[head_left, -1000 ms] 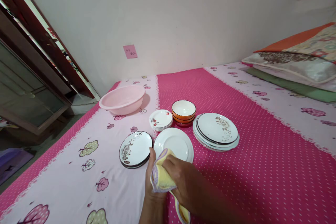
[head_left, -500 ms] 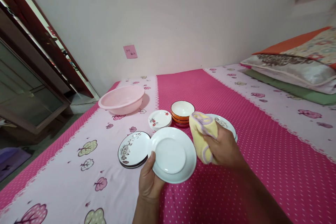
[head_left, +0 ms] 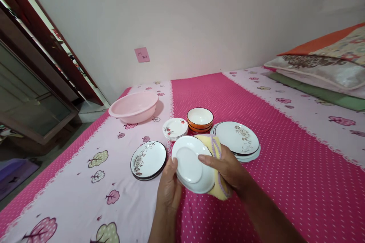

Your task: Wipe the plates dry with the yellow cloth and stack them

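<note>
My left hand [head_left: 169, 186] grips the near left rim of a plain white plate [head_left: 191, 164], holding it tilted above the bed. My right hand [head_left: 228, 171] is closed on a yellow cloth with purple edging [head_left: 217, 148], which lies against the plate's right side and far rim; its fingers reach over the plate's edge. To the left on the sheet lies a black-rimmed floral plate [head_left: 148, 159]. A stack of similar floral plates [head_left: 237, 139] sits to the right.
Behind the plate stand a stack of small red-flowered saucers [head_left: 175, 128] and stacked orange bowls [head_left: 200, 119]. A pink basin [head_left: 133, 106] sits far left near the bed edge. Pillows [head_left: 322, 69] lie at the far right. A wooden door frame [head_left: 42, 60] stands left.
My left hand lifted the white plate off the bed. My right hand swung the cloth out to the right, then brought it back against the plate's right side.
</note>
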`<action>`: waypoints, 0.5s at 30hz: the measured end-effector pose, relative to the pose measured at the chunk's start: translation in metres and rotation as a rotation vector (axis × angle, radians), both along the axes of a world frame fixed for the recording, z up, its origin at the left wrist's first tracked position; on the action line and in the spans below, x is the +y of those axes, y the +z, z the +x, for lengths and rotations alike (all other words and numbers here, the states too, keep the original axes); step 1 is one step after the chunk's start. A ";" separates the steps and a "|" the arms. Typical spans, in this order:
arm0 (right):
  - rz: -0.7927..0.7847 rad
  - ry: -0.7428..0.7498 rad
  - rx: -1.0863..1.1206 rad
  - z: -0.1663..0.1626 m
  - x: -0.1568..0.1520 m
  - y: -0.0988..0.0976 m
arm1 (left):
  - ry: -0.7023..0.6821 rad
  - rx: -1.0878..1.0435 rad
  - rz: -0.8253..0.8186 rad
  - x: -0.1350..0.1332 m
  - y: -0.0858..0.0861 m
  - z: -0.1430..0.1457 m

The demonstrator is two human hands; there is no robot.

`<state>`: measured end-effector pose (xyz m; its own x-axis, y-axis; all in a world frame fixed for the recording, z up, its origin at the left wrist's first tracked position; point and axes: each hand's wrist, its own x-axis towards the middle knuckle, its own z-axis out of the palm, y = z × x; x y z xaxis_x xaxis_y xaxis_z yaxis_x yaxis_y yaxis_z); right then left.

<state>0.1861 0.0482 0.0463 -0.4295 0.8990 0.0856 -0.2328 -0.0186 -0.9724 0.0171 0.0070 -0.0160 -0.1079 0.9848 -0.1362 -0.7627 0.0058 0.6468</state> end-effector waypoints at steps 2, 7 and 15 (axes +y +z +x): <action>0.096 -0.146 -0.083 -0.003 -0.001 -0.003 | 0.074 0.217 -0.085 0.001 0.003 0.005; 0.598 -0.332 -0.485 -0.020 -0.005 -0.023 | 0.098 0.217 -0.118 -0.002 0.009 0.012; 0.810 0.090 -0.918 -0.039 -0.036 -0.014 | -0.056 -0.372 -0.123 -0.007 0.008 -0.003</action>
<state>0.1467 0.0118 0.0325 -0.6824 0.6908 0.2389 0.5151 0.6864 -0.5133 0.0137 -0.0003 -0.0077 0.0241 0.9617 -0.2730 -0.9410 0.1140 0.3185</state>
